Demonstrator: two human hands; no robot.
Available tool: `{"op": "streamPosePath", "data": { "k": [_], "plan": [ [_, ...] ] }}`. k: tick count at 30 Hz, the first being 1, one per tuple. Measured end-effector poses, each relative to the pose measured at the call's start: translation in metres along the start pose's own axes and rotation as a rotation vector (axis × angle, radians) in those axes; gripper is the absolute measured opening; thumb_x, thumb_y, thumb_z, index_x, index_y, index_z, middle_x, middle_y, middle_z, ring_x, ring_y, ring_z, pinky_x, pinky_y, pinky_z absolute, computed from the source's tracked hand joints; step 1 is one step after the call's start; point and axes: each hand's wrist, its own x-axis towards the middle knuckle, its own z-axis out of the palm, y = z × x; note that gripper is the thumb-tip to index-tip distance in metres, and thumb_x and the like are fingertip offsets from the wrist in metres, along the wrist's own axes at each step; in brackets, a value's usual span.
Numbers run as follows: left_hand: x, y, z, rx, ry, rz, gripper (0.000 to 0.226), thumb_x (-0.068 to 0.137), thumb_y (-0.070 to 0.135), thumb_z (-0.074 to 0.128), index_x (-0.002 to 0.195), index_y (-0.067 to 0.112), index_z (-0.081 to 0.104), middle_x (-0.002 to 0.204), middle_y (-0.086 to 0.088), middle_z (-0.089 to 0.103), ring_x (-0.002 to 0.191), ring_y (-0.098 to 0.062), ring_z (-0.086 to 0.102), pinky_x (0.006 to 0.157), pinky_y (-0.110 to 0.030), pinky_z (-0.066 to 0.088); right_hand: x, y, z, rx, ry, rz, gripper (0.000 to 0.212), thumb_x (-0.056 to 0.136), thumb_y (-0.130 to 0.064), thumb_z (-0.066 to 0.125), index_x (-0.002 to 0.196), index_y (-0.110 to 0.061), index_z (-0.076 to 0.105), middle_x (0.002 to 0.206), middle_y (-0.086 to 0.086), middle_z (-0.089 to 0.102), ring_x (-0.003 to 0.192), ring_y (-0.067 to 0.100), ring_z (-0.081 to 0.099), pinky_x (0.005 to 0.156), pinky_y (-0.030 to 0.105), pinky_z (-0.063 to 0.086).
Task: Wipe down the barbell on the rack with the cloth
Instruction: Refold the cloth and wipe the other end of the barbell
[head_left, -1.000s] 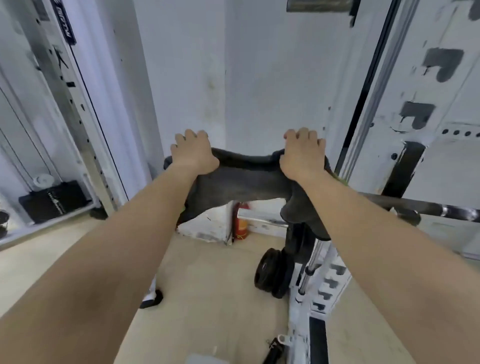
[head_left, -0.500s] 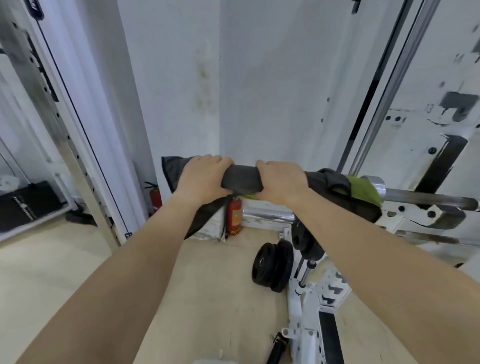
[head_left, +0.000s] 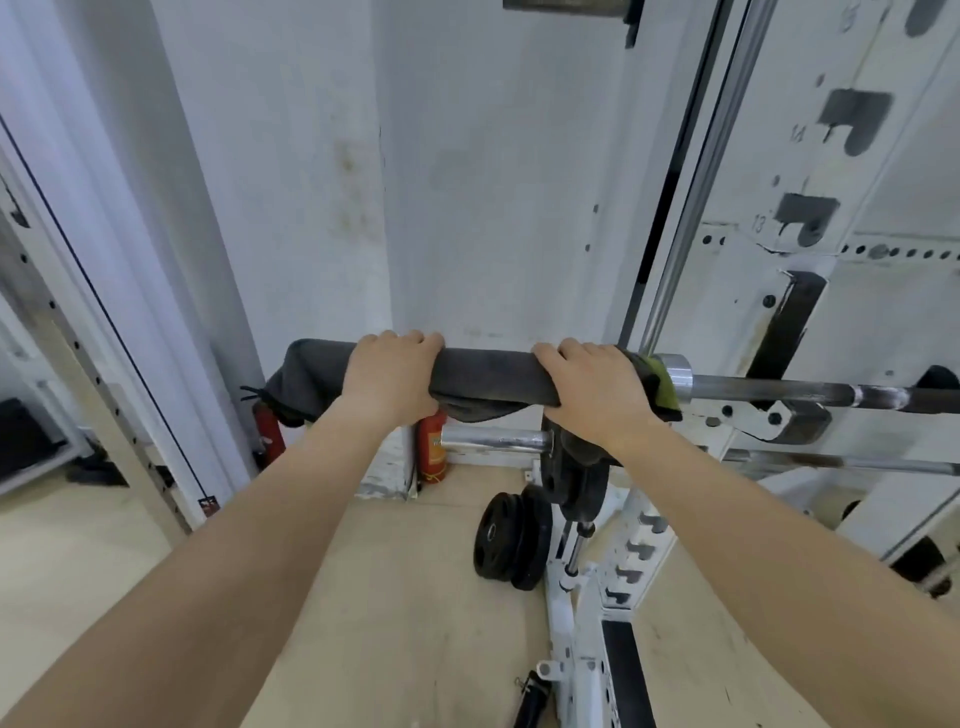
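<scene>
While draped grey over the barbell (head_left: 779, 387) sleeve, cloth (head_left: 488, 375) stays clamped by left hand (head_left: 389, 376) and right hand (head_left: 592, 395), now spaced wider.

In front of me stands a white wall (head_left: 498, 208), scuffed and stained with yellowish marks near the corner, and below it the floor (head_left: 405, 597) is pale beige and smooth. Two red fire extinguishers (head_left: 432, 447) stand against the foot of the wall, and a pair of black weight plates (head_left: 511, 540) leans upright on the floor near the white frame (head_left: 883, 322) on my right, whose post has dark slots and numbers. On my left a mirror panel (head_left: 47, 415) runs down to the floor, edged by a pale post with small holes.
</scene>
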Motion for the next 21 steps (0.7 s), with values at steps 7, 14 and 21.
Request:
{"op": "streamPosePath", "data": {
  "k": [7, 14, 21],
  "plan": [
    [0.027, 0.038, -0.007, -0.136, -0.099, 0.131, 0.047, 0.076, 0.044, 0.07, 0.117, 0.03, 0.052, 0.095, 0.007, 0.065, 0.084, -0.019, 0.063, 0.065, -0.032, 0.04, 0.003, 0.011, -0.012, 0.11, -0.129, 0.153, 0.047, 0.075, -0.053, 0.066, 0.105, -0.021, 0.05, 0.088, -0.002, 0.063, 0.077, 0.022, 0.062, 0.067, 0.035, 0.05],
    [0.0, -0.033, 0.004, 0.01, -0.023, -0.009, 0.029, 0.078, 0.045, 0.064, 0.092, 0.025, 0.049, 0.08, 0.007, 0.06, 0.075, -0.022, 0.064, 0.062, -0.033, 0.042, 0.082, -0.101, -0.022, 0.271, -0.105, -0.076, 0.036, 0.086, -0.051, 0.054, 0.105, -0.022, 0.056, 0.081, -0.006, 0.057, 0.073, 0.022, 0.06, 0.062, 0.032, 0.042],
    [0.024, -0.051, -0.011, -0.031, -0.441, -0.034, 0.034, 0.071, 0.049, 0.07, 0.095, 0.03, 0.056, 0.077, 0.009, 0.059, 0.075, -0.021, 0.059, 0.07, -0.035, 0.052, 0.077, -0.112, 0.002, 0.136, 0.206, -0.126, 0.037, 0.079, -0.048, 0.066, 0.097, -0.016, 0.059, 0.077, -0.001, 0.064, 0.063, 0.024, 0.062, 0.052, 0.03, 0.034]
  ]
}}
